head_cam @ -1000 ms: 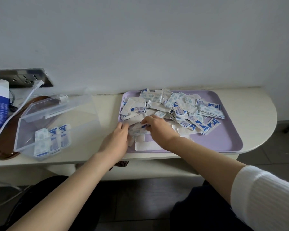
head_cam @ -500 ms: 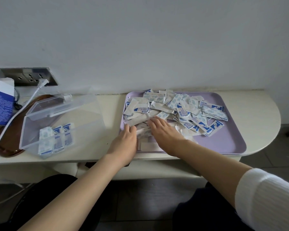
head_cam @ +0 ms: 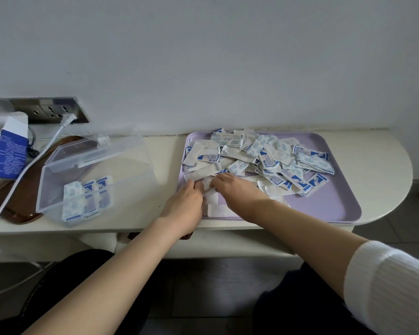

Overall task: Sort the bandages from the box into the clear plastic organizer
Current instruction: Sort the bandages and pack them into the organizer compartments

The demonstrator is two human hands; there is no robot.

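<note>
- Plain white wall behind, with a silver socket panel low on the left and a white plug and cable trailing from it down over the tabletop's left end.
- Cream tabletop with a rounded right end, set against that wall.
- Lilac rectangular plastic tray on the right half of the tabletop, carrying a loose heap of white-and-blue wrapped bandages — thickest across the far side and middle, the near right corner bare.
- Clear plastic organizer left of the tray and apart from it, lid swung open toward the wall, overlapping a glossy brown dish on its left.
- Inside the organizer, a short row of bandages side by side against the near wall.
- Blue-and-white cardboard box at the far left, top flap open, just beside the socket panel.
- At the near left edge of the heap, the left hand, back up, fingers curled down into plain white wrappers; tips hidden, so cannot tell whether pinching one.
- Just beside it, the right hand, fingers held together and bent toward the left hand, lying on the same wrappers — cannot tell whether gripping any.
- White ribbed sleeve on the right arm at the lower right; left forearm bare.
</note>
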